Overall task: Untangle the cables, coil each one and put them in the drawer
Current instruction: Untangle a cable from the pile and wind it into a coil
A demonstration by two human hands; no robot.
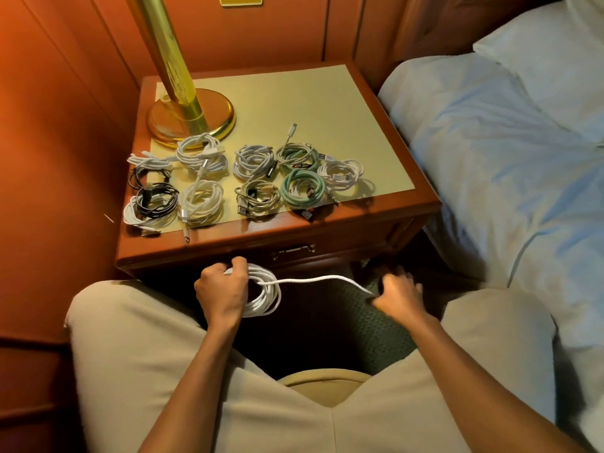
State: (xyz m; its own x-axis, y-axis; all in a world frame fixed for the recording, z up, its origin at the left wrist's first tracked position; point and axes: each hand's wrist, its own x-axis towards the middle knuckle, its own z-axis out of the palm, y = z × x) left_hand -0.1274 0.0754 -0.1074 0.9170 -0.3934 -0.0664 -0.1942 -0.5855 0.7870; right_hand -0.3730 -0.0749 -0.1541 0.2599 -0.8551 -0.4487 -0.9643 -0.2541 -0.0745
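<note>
My left hand [220, 291] grips a coil of white cable [266, 297] in front of the nightstand, between my knees. A loose length of the same cable runs right to my right hand [397, 295], which pinches its end. Several coiled cables lie on the nightstand top [327, 109]: white ones [201, 153], green ones [302, 189], a black one [157, 199] and a grey one [256, 196]. The drawer [330, 248] sits shut below the top, and its metal handle [294, 250] is just above my hands.
A brass lamp base [191, 120] stands at the nightstand's back left. A bed with white sheets [506, 158] and a pillow [555, 60] lies close on the right. Wood panelling [58, 158] walls the left side. My knees in beige trousers [130, 354] flank dark carpet [376, 322].
</note>
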